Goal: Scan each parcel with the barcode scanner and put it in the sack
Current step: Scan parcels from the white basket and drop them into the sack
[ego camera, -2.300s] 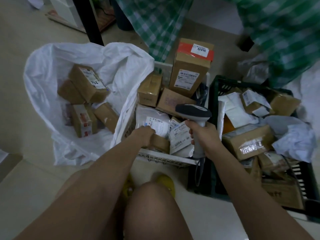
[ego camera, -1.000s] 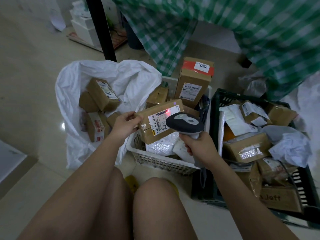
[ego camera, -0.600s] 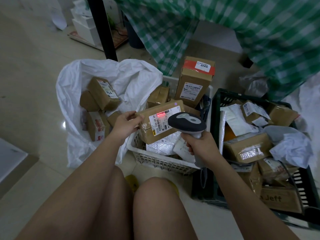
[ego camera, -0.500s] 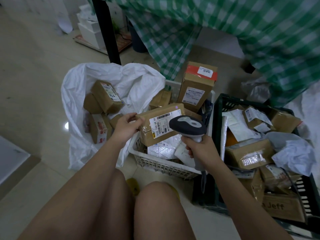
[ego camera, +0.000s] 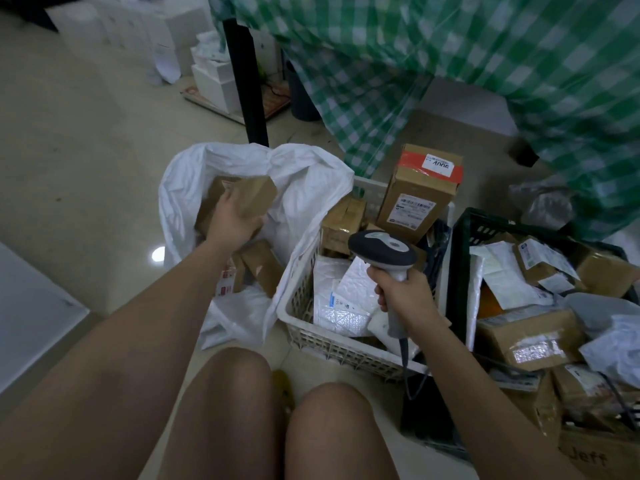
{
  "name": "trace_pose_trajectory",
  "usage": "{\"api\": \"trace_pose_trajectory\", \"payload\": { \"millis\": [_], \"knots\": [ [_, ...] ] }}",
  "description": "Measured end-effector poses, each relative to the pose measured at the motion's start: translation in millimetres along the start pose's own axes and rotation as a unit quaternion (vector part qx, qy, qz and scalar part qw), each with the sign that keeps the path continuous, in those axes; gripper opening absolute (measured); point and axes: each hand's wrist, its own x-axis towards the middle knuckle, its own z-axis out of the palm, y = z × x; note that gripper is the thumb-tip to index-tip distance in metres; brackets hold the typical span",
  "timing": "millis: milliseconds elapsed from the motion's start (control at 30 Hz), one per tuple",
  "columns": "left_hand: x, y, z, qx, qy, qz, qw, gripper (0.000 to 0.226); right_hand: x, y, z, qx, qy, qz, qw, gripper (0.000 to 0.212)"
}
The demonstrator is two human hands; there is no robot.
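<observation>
My left hand (ego camera: 232,221) holds a brown cardboard parcel (ego camera: 256,195) over the open mouth of the white sack (ego camera: 304,188); the label side is turned away. Several brown parcels lie inside the sack (ego camera: 261,265). My right hand (ego camera: 403,294) grips the handle of the grey barcode scanner (ego camera: 382,251) above the white basket (ego camera: 332,344), its head pointing left and away. The basket holds white bubble mailers (ego camera: 346,299), small brown boxes and a tall box with a red band (ego camera: 420,190).
A dark green crate (ego camera: 460,271) at the right is heaped with boxes and poly mailers. A black table leg (ego camera: 247,81) and a green checked cloth (ego camera: 450,57) hang behind. My knees fill the bottom of the view. White boxes stand far left.
My left hand has carried the scanned parcel from in front of the scanner leftward over the sack. The red scan light is gone. The scanner hand stayed over the basket.
</observation>
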Motion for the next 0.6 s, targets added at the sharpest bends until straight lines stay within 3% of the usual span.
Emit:
{"api": "trace_pose_trajectory", "payload": {
  "millis": [200, 300, 467, 600],
  "knots": [
    [-19, 22, 50, -0.024, -0.112, -0.007, 0.993, 0.041, 1, 18, -30, -0.003, 0.041, 0.027, 0.999, 0.015],
    [-31, 26, 89, -0.037, -0.158, 0.029, 0.986, 0.049, 2, 24, -45, 0.0, 0.068, 0.046, 0.997, 0.017],
    [-42, 30, 160, -0.054, -0.255, 0.036, 0.965, 0.036, 11, 33, -65, 0.003, 0.085, 0.06, 0.995, 0.015],
    [-36, 22, 209, -0.016, -0.282, -0.006, 0.959, 0.058, 24, 36, -71, 0.001, 0.084, 0.066, 0.994, 0.017]
  ]
}}
